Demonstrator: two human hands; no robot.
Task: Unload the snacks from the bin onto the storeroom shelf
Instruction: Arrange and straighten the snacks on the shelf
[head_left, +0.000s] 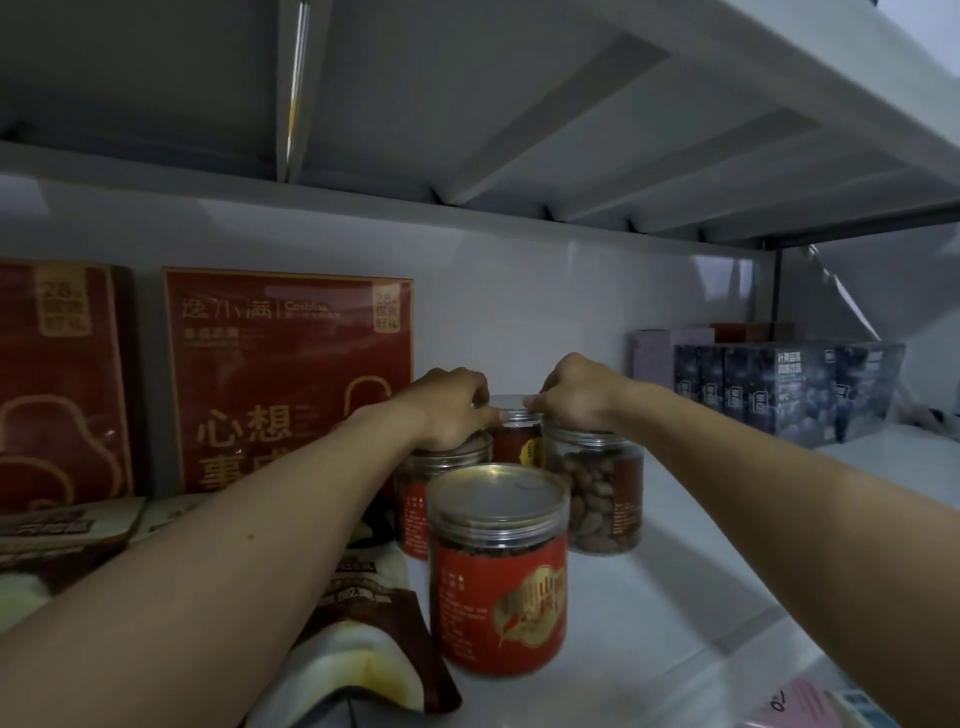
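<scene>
Several clear snack jars with silver lids stand together on the white shelf (675, 597). My left hand (447, 410) grips the lid of the left jar (415, 499), which has a red label. My right hand (576, 395) grips the lid of the right jar (602, 499), filled with brown nuts. Between my hands stands a back jar (517, 436) with a red label; my thumbs touch near its lid. A front jar (498, 571) with a red and gold label stands free, closest to me. The bin is not in view.
Two red gift boxes (291, 374) stand against the back wall at left. Snack pouches (363, 639) lie on the shelf under my left forearm. A dark blue drink pack (789, 389) sits at the right. The upper shelf (571, 130) hangs low overhead.
</scene>
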